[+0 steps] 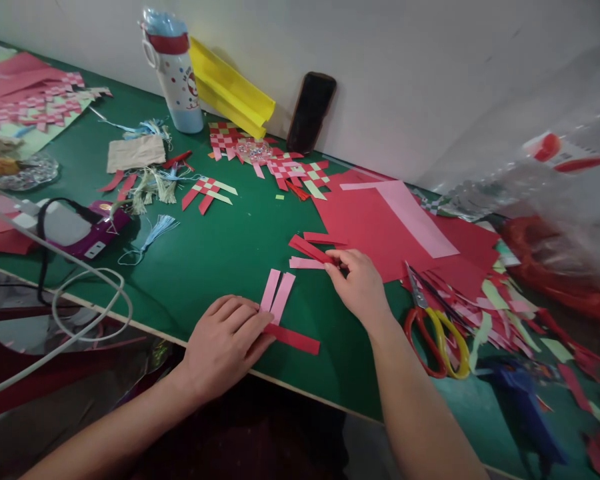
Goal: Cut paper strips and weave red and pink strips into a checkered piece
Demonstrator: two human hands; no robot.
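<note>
On the green table [230, 250], just ahead of the left hand [227, 333]: two pink strips [283, 298] of paper, side by side with a narrow gap between, far ends free and pointing away from the near edge. At their lower ends, a lone red strip [297, 340], running off to the right; over or under the pink, impossible to say beneath the fingers. Looks like an early step of weaving: lining up the first crossing. Seems to call next for another strip brought in from the right, laid close against the first and passed over one pink length and under the other, with the crossing pinned flat meanwhile.

Right over that crossing, touching the paper: the left hand, palm down, fingers close together and bent, thumb tucked by the red end. Cannot tell pinching from mere pressing there. To the right and farther out: the right hand [357, 283], thumb and forefinger drawn together on the end of a loose red strip [307, 248], apart from the pink pair. Just beside it, a short pink piece [306, 263] and one more red length [325, 238].

Beyond the right hand, red sheets [360, 233]; right of its forearm, scissors [433, 333], blades pointing away. Beyond the left hand, a small woven piece [207, 190] in red and pale green, perhaps useful as a pattern.
</note>
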